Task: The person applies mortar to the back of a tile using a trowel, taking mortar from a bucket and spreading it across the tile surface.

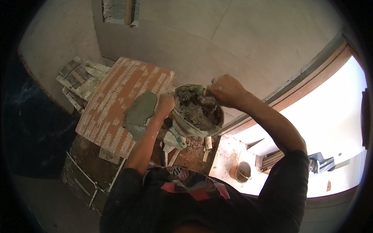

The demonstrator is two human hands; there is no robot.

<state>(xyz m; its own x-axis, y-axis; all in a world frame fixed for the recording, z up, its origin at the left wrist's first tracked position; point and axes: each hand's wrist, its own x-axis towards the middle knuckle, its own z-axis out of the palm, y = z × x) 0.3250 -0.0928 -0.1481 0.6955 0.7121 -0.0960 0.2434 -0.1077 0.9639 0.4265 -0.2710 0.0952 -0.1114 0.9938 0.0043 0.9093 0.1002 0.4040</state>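
A bucket of grey mortar (190, 131) is tilted beside the right edge of an orange-backed tile (103, 101) with whitish ribs. My left hand (166, 104) is closed on the bucket's left rim. At the far right rim, my right hand (227, 90) is closed round the handle of what looks like a trowel (210, 101). Its blade is partly sunk in the mortar and coated with it, so its shape is hard to make out. A smooth patch of wet mortar (140, 114) lies on the tile, partly behind my left forearm.
A tool with a greenish handle (178, 139) lies below the bucket. Mortar-stained boards (87, 77) stand at the left. Another bucket (241, 171) sits on the lighter floor by a bright opening at right. A tiled wall (241, 46) rises beyond, with a cutout (116, 11).
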